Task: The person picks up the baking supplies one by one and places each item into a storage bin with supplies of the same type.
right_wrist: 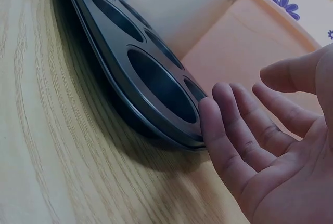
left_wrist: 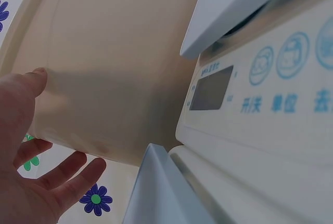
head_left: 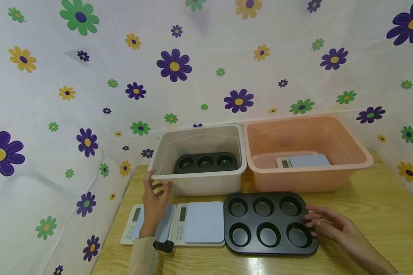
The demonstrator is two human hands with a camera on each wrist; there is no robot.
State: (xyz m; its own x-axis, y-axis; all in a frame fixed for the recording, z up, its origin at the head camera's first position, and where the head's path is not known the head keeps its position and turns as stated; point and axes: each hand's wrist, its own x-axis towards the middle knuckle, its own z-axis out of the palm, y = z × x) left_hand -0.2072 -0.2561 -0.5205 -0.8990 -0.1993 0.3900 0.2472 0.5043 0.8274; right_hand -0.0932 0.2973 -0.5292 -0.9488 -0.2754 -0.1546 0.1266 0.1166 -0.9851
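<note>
Open hands beside a black muffin tray

The six-cup muffin tray lies flat; right hand, fingers relaxed, touches its right edge; left hand hovers open above a kitchen scale.

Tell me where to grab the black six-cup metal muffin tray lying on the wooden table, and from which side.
Grip the black six-cup metal muffin tray by its flat right rim, coming from the right, where the right hand already is. It lies flat, and that thin lip overhangs the wooden table, probably leaving room for fingertips beneath and a thumb above.
</note>
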